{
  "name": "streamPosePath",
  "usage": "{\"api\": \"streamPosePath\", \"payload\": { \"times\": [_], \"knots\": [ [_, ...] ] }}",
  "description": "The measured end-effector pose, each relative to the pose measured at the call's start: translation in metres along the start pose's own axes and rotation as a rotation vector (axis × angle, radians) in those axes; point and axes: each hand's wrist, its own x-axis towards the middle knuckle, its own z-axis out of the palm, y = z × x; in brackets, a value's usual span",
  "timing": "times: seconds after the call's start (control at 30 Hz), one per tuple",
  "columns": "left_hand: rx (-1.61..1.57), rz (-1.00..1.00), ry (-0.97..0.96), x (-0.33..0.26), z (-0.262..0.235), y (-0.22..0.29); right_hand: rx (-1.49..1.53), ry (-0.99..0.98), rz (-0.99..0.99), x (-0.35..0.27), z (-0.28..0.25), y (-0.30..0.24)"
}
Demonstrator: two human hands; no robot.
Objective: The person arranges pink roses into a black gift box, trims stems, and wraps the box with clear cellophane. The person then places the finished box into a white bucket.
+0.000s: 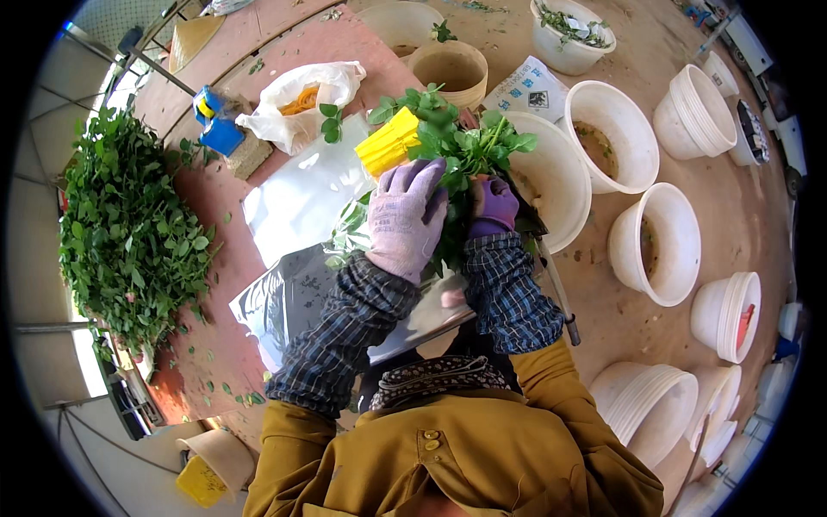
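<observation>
A bunch of leafy green stems (pixel 478 138) lies before me at the table's right edge. A yellow corrugated wrap (pixel 388 142) sits against its left side. My left hand (pixel 405 211), in a pale lavender glove, lies over the bunch's near left side, fingers stretched and slightly apart, just below the yellow wrap. In a purple glove, my right hand (pixel 495 205) is closed at the bunch's right side, apparently around stems; leaves partly hide its grip. Clear plastic sheets (pixel 297 202) lie under and left of my left hand, with a dark glossy part nearer me.
A large heap of leafy stems (pixel 129 233) covers the table's left. A blue tape dispenser (pixel 220 129) and a white plastic bag (pixel 301 99) with orange bands stand farther back. Several white buckets (pixel 659 246) stand on the floor at right. A dark-handled rod (pixel 560 293) is beside my right forearm.
</observation>
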Motion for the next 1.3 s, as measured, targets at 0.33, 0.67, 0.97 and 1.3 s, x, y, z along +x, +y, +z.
{"api": "streamPosePath", "payload": {
  "times": [0.33,0.67,0.97,1.3],
  "knots": [
    [-0.147,-0.188,-0.014,0.005,0.069,-0.010,0.096,-0.086,0.288,0.007,-0.018,-0.023],
    [0.189,-0.246,-0.315,0.037,0.063,0.005,0.010,-0.111,0.181,0.004,-0.019,-0.030],
    [-0.518,-0.734,-0.474,0.053,0.071,-0.024,-0.091,-0.072,0.164,0.009,-0.011,-0.017],
    [-0.575,-0.784,-0.479,0.058,0.069,-0.030,-0.222,-0.068,-0.190,-0.005,-0.004,-0.018]
  ]
}}
